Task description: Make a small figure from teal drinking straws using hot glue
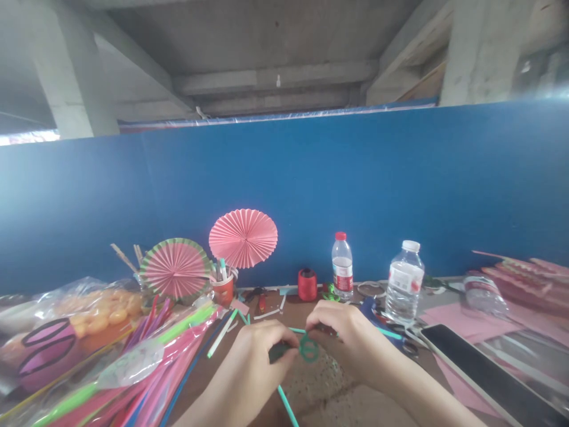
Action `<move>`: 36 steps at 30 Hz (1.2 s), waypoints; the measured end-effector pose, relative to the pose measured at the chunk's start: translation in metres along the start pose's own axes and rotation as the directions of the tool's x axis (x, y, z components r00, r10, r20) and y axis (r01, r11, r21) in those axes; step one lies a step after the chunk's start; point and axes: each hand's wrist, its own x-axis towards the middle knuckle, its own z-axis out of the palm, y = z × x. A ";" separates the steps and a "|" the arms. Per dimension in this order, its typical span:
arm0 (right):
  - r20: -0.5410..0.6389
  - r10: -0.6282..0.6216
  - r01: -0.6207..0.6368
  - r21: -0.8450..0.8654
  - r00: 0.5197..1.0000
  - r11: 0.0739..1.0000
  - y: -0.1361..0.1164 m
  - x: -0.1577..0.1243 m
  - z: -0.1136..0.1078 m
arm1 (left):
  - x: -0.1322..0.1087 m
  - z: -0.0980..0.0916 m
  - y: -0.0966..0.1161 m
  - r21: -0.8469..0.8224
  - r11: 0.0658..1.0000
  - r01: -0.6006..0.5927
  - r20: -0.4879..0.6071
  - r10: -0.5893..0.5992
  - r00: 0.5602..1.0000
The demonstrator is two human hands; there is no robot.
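My left hand (255, 353) and my right hand (344, 338) meet low in the middle of the view, both with fingers pinched on a small dark green curled strip (308, 348) shaped into loops. A teal straw (288, 405) runs under my hands toward the near edge, and another teal piece (297, 330) pokes out between the hands. The brown tabletop (324, 385) lies beneath them.
A bag of coloured straws (146, 367) and a bag of orange items (102, 311) fill the left. Pink paper fans (243, 237) (175, 268), a red cup of pens (223, 289), a red spool (307, 284), two water bottles (342, 265) (403, 281), scissors (391, 329), a phone (480, 367) and pink paper (524, 279) stand before the blue partition (355, 178).
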 end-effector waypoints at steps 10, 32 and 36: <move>-0.160 -0.046 0.023 -0.143 0.986 0.989 -0.011 -0.006 0.004 | -0.002 0.008 -0.010 0.113 0.978 -0.173 -0.180 0.191 0.965; -0.360 -0.484 0.301 -0.459 0.797 0.836 -0.015 -0.023 0.031 | -0.007 0.006 0.004 0.075 0.995 -0.073 -0.416 0.097 0.904; -0.386 -0.538 0.351 -0.458 0.749 0.817 -0.017 -0.025 0.033 | -0.008 0.003 0.010 -0.076 0.995 0.066 -0.423 -0.092 0.902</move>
